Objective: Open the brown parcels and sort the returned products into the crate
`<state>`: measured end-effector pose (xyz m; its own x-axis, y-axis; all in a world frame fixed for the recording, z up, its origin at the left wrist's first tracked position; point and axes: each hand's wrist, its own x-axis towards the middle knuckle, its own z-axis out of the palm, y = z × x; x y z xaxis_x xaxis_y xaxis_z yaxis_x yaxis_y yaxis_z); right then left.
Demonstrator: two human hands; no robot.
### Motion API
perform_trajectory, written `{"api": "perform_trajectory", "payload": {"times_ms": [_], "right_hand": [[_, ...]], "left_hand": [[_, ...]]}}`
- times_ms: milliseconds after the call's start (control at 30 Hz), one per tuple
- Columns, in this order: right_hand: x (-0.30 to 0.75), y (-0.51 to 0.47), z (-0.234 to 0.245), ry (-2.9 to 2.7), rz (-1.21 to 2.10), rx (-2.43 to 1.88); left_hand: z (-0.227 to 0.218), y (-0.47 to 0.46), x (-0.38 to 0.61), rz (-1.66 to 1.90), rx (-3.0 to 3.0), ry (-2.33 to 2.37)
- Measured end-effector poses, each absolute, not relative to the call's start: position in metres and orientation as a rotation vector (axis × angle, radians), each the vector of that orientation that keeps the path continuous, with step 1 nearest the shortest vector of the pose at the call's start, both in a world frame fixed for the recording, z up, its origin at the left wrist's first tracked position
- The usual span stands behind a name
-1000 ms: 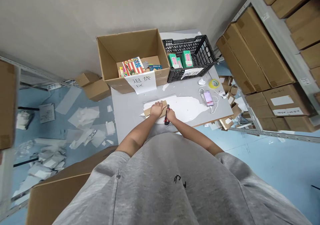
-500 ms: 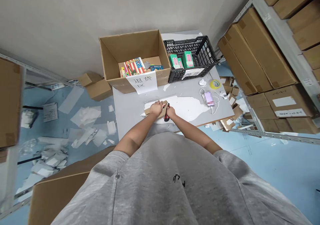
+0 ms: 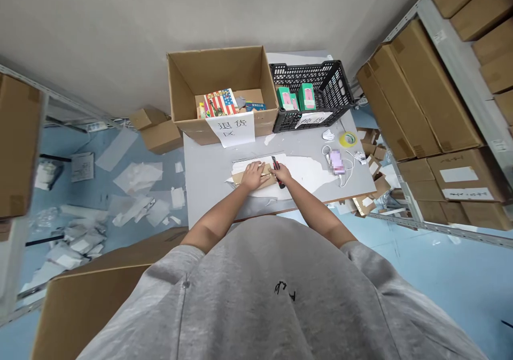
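Note:
My left hand (image 3: 253, 176) lies with fingers stretched over a small, flat cardboard box (image 3: 238, 178), pressing on its top. A light slit shows in the cardboard just right of the fingers. My right hand (image 3: 282, 173) is closed around a red and black utility knife (image 3: 276, 162), which is tilted, its upper end pointing away from me. Fingers of that hand are at the box's right end; whether they also grip the cardboard I cannot tell. White paper (image 3: 302, 169) is spread under the box on the grey table (image 3: 208, 184).
Behind stand a large carton (image 3: 218, 58) with books and a black crate (image 3: 347, 95) with green-and-pink boxes. Right on the table are yellow tape (image 3: 348, 139), a phone (image 3: 336, 162) with a white cable and crumpled paper (image 3: 328, 135). Shelves of cartons (image 3: 436, 90) flank the right; paper scraps litter the floor.
My right hand and the knife have moved slightly right, the knife swinging to a different tilt. My left fingers have spread out over the box. The view has shifted a little.

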<state>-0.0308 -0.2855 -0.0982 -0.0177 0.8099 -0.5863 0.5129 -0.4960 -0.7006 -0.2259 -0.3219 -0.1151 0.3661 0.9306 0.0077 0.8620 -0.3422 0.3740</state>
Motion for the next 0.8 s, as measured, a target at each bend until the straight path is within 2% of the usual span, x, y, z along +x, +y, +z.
{"api": "perform_trajectory", "payload": {"times_ms": [267, 567, 800], "right_hand": [[-0.037, -0.265, -0.105, -1.556, 1.431, -2.160], [0.018, -0.314, -0.103, -1.499, 1.727, -1.687], [0.034, -0.310, -0.093, -1.565, 1.805, -1.598]], "left_hand": [[-0.116, -0.339, -0.201, 0.231, 2.305, 1.620], [-0.119, -0.331, -0.198, 0.173, 2.268, 1.601], [-0.119, -0.338, -0.199, 0.144, 2.300, 1.535]]}}
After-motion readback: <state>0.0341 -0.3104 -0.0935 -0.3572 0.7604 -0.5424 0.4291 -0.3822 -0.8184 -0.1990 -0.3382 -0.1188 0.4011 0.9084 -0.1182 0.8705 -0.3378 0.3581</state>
